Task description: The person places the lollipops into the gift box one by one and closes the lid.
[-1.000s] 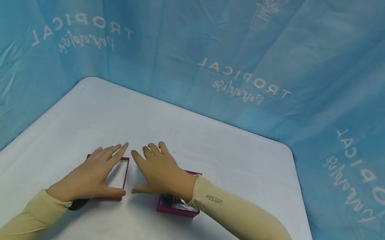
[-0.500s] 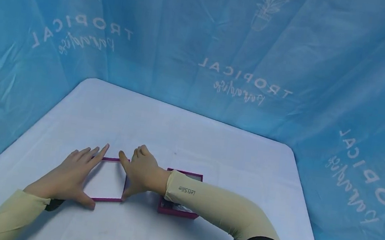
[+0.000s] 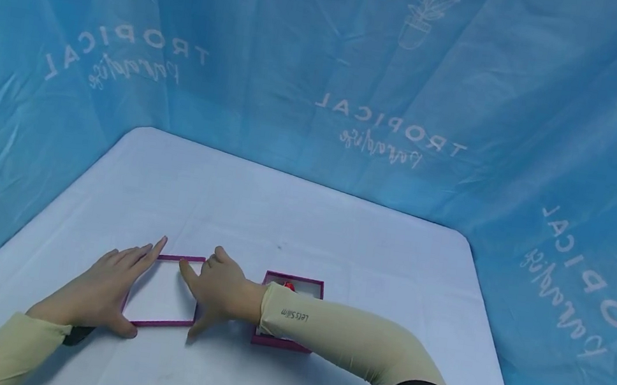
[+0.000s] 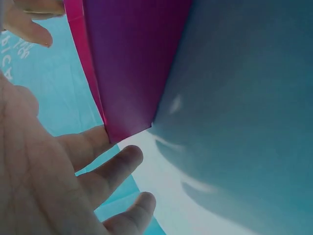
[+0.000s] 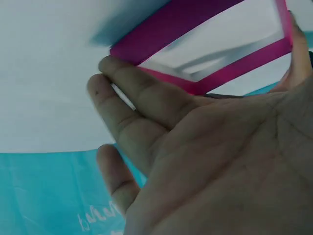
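Observation:
A shallow magenta box (image 3: 165, 322) with a bare white inside lies with its open side up on the table's left half. My left hand (image 3: 100, 292) is at its left side, fingers extended, thumb by the near corner and index finger by the far one. In the left wrist view, fingertips touch a corner of the box wall (image 4: 132, 73). My right hand (image 3: 221, 288) is at the right side, index finger over the rim and thumb low by the near corner. The right wrist view shows its fingers (image 5: 142, 88) extended against the magenta wall (image 5: 161, 32).
Right of the shallow box stands a second magenta box (image 3: 284, 345), open on top, with a small red thing (image 3: 289, 286) inside. My right forearm (image 3: 338, 324) passes over it and hides most of its inside. A blue printed curtain (image 3: 302, 57) surrounds the white table (image 3: 365, 244).
My left hand has moved left, off the inside of the shallow box to its left side. My right hand has moved left to the box's right side, its forearm lying further over the second box.

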`<state>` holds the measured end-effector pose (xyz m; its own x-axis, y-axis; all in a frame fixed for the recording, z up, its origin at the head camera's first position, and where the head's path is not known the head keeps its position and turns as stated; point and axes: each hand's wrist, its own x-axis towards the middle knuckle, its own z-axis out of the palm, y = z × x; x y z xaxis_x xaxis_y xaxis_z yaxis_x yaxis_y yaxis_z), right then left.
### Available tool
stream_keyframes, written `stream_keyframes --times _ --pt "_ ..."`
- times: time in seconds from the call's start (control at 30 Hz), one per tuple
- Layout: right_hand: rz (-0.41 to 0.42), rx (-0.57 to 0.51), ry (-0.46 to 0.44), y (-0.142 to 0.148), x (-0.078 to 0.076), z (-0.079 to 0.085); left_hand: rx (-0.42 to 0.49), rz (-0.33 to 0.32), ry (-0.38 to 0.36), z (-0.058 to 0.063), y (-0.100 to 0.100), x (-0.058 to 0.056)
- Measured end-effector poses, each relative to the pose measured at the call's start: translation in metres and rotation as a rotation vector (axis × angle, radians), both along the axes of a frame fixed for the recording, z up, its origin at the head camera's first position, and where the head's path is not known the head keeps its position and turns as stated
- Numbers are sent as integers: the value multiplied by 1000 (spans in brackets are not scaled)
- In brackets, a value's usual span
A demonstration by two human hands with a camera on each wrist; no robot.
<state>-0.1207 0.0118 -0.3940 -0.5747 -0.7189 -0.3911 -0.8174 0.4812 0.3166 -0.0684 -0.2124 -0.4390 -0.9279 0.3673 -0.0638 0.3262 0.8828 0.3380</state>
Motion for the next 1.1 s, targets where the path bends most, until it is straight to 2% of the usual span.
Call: stream_keyframes --times 0.2,0.33,0.5,0.57,0.67,0.8,0.87,0.93,1.03,1.1 --pt "-43 -15 10 -1 -3 -3 25 -2 12 -1 5 -1" --pt "-40 -44 -12 1 -7 -7 39 0 9 -2 6 -1" --pt "-25 -55 -38 3 -12 -5 72 5 -38 1 8 -4" --pt "-17 -60 -40 4 -15 0 99 9 -56 7 7 -6" --pt "2 -98 -33 9 -22 11 154 9 -42 23 4 -9" --pt "-14 -219 -67 28 -31 30 245 -26 47 46 4 -12" --pt "-46 -323 -145 45 -35 39 312 -46 94 55 9 -14" --pt "-88 -449 -269 64 -39 45 382 -61 152 63 17 -14" --pt "-153 -640 -494 94 -39 50 465 -86 214 72 34 -15" --pt "-184 -747 -664 113 -38 52 475 -122 277 75 46 -15"
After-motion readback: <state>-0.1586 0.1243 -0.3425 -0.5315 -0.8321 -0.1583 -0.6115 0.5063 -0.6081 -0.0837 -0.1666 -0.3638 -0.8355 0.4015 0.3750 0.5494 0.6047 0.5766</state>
